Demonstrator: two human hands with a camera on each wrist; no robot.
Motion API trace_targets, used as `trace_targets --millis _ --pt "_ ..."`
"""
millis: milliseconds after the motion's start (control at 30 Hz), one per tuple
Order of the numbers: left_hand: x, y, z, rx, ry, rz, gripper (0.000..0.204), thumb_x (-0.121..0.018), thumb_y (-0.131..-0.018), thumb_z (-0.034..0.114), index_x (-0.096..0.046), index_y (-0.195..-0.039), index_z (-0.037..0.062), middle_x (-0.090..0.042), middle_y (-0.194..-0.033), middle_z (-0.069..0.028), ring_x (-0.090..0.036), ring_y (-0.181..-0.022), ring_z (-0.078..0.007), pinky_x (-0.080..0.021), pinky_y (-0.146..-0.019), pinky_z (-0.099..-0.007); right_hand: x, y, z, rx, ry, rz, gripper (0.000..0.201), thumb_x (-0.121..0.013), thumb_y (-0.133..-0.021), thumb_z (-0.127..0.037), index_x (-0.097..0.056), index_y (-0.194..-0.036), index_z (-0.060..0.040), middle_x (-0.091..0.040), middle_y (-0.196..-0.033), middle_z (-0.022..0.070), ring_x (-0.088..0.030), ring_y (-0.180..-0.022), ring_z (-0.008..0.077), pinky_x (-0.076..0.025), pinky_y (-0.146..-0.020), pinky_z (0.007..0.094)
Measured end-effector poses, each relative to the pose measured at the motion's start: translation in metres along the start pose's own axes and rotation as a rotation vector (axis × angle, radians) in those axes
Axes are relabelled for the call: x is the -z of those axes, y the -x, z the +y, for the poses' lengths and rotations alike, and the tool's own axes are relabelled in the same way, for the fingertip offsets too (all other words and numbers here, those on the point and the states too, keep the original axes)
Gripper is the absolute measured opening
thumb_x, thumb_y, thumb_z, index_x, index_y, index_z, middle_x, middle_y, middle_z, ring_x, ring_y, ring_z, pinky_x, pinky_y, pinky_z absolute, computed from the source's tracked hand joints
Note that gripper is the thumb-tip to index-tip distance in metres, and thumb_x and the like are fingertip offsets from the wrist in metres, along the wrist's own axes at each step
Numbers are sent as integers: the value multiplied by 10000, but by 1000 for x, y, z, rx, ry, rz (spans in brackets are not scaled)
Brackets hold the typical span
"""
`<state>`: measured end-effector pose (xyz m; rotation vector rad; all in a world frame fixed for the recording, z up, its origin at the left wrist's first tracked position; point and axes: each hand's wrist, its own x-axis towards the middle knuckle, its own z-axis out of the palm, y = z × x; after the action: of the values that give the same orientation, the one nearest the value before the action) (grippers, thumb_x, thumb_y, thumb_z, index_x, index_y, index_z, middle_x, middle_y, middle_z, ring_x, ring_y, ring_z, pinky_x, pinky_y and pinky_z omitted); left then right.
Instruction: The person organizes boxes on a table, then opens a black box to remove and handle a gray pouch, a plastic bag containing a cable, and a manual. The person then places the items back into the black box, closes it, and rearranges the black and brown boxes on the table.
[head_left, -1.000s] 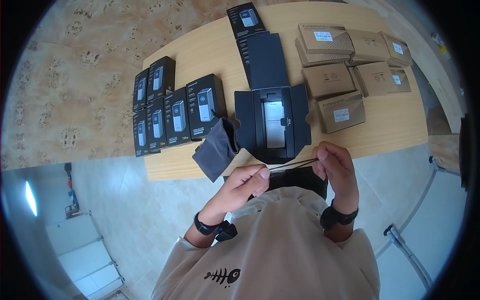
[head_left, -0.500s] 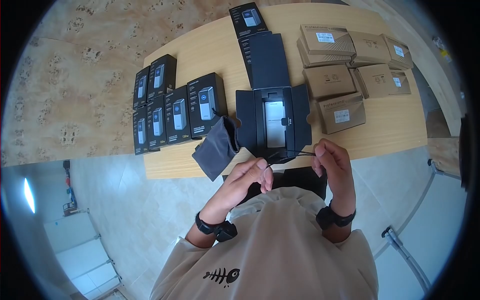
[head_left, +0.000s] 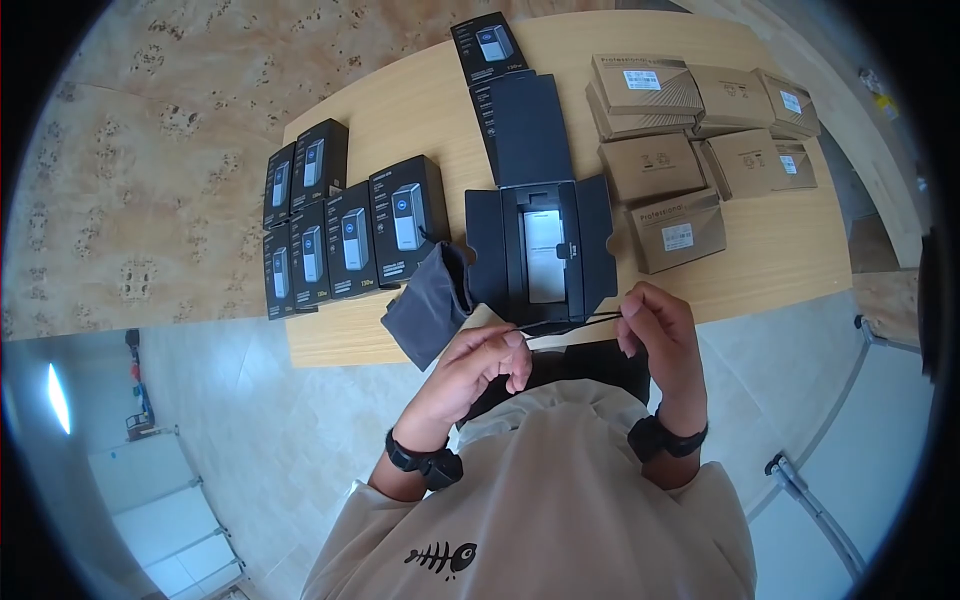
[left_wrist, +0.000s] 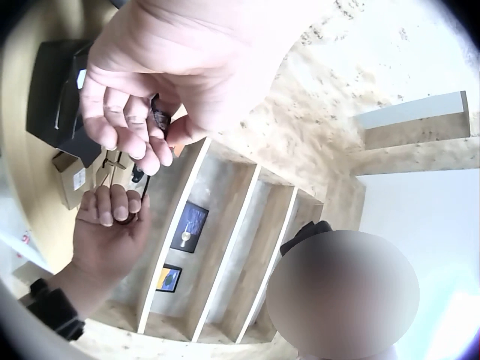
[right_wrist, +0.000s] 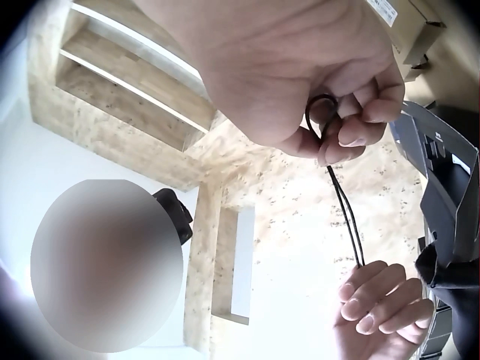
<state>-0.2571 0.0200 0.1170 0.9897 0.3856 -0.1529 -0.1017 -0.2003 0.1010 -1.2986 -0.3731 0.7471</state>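
A thin doubled black cord (right_wrist: 343, 202) runs between the two hands in front of the person. The left hand (head_left: 462, 372) pinches one end between thumb and fingers. In the left wrist view a small dark piece (left_wrist: 160, 116) shows inside that palm. The right hand (head_left: 662, 335) pinches the other end, where a small loop stands out above the fingertips. Just beyond the hands lies an open black box (head_left: 590, 235) with its flaps spread and a white insert (head_left: 545, 260) inside. A dark grey drawstring pouch (head_left: 428, 305) lies left of the box, near the left hand.
Several black printed boxes (head_left: 408, 225) stand on the left of the wooden table (head_left: 400, 120), and another (head_left: 487, 48) lies behind the open box. Brown cartons (head_left: 655, 168) are stacked on the right. The table's front edge runs close to the hands.
The cord's strands, spread apart a second ago, slackened and now run closer together. The left hand's grip has shifted slightly; both hands still hold the cord. The pouch and boxes stay in place.
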Motion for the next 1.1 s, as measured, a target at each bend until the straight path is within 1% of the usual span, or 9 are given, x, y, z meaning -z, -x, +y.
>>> trace_targets --millis 167,300,400,467,567,900,1000,1067,1100 --pt "2 0 2 39 95 16 335 -507 -1102 210 -570 -833 22 -568 -736 -90 -582 -691 -205 -486 -686 -336 0 0 3 -2 12 27 241 -571 -1098 -167 -615 -918 -12 -574 -714 7 -505 -637 74 -400 -603 244" --pt "1 0 3 36 91 27 340 -507 -1107 222 -567 -831 33 -566 -731 -91 -582 -696 -207 -487 -698 -344 1 0 2 -6 6 37 243 -573 -1098 -171 -617 -918 -13 -572 -719 1 -507 -641 74 -400 -605 243" --pt "-1 -1 4 48 47 66 374 -501 -1116 255 -515 -789 75 -531 -710 -71 -538 -681 -190 -470 -696 -335 0 0 1 -8 10 38 242 -575 -1098 -170 -616 -916 -15 -572 -724 -1 -508 -643 73 -400 -607 241" --pt "3 -1 3 32 63 9 423 -496 -1124 285 -432 -740 119 -479 -685 -42 -467 -659 -166 -436 -674 -322 0 0 2 -8 2 37 241 -577 -1098 -169 -616 -916 -16 -573 -726 0 -509 -643 72 -401 -608 241" --pt "2 0 3 14 46 -7 457 -494 -1129 305 -379 -718 140 -435 -667 -20 -411 -649 -148 -401 -651 -314 0 0 3 -11 -5 38 240 -579 -1097 -168 -615 -915 -16 -574 -728 0 -509 -644 72 -403 -608 241" --pt "0 2 4 -94 -81 56 495 -502 -1123 292 -347 -677 143 -405 -638 0 -377 -639 -142 -363 -624 -307 0 0 3 8 4 34 192 -572 -1073 -113 -611 -917 -7 -577 -736 10 -518 -656 74 -416 -618 242" --pt "3 3 3 -121 -43 98 514 -505 -1124 293 -335 -663 140 -395 -627 -1 -363 -635 -143 -355 -611 -311 0 0 3 -7 -3 44 181 -576 -1068 -109 -614 -924 -6 -576 -737 11 -518 -661 74 -417 -621 241" --pt "5 2 3 -199 -142 185 469 -493 -1104 286 -368 -685 118 -364 -650 3 -338 -640 -130 -329 -616 -302 1 1 3 -7 -12 46 178 -576 -1067 -108 -615 -926 -5 -577 -738 11 -518 -664 72 -417 -621 240" --pt "4 3 5 -199 -141 185 469 -493 -1104 286 -368 -685 118 -364 -650 3 -338 -640 -130 -329 -616 -302 1 1 3 -9 -21 47 175 -577 -1066 -106 -616 -929 -5 -577 -740 12 -518 -667 71 -417 -622 239"
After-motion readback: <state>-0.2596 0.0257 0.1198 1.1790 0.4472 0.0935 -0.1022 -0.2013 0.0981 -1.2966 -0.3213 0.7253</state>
